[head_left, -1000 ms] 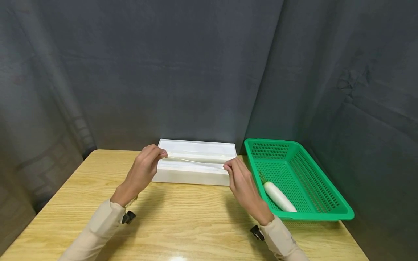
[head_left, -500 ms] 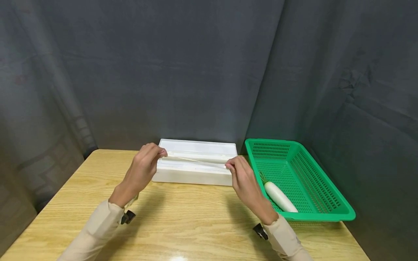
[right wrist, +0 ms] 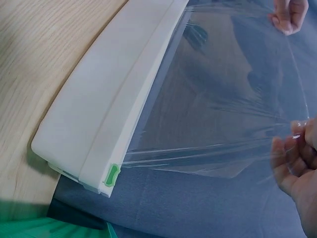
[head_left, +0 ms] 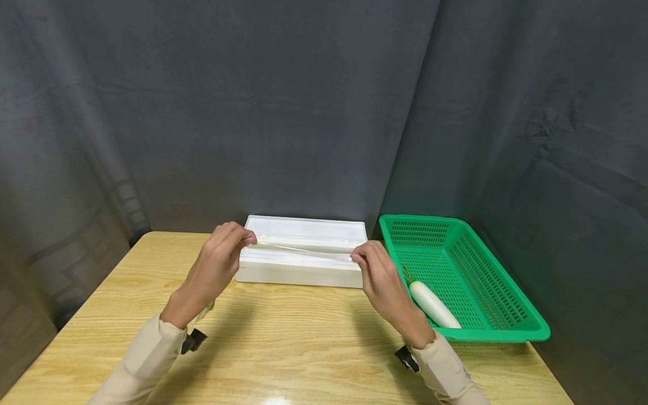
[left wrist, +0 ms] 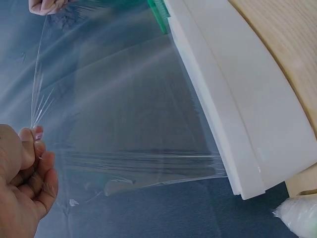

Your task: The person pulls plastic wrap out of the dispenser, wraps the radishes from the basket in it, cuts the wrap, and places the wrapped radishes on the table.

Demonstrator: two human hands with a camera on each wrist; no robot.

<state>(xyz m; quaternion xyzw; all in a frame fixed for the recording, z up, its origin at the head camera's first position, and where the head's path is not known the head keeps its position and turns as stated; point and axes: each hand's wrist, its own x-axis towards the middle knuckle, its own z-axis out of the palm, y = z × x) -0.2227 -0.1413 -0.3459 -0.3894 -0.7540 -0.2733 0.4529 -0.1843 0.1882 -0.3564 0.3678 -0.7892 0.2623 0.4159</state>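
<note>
A white cling film dispenser (head_left: 298, 275) lies at the table's back edge with its lid (head_left: 306, 225) up. My left hand (head_left: 214, 269) pinches one corner of the clear film's free edge between thumb and fingers. The opposite corner is pinched by my right hand (head_left: 383, 284). Between the hands and the dispenser, the cling film (left wrist: 133, 99) stretches in a see-through sheet, wrinkled near both side edges. In the right wrist view a green tab (right wrist: 112, 175) sits at the dispenser's end.
At the right, a green basket (head_left: 506, 336) holds a white radish (head_left: 433, 305) with short green stems. The left wrist view shows a whitish, film-covered thing (left wrist: 299, 215) by the dispenser's end. Dark curtains (head_left: 304, 112) hang behind the wooden table (head_left: 293, 337).
My right hand has shifted slightly right and up, and my left hand a little to the left. The film edge between them is drawn slightly wider.
</note>
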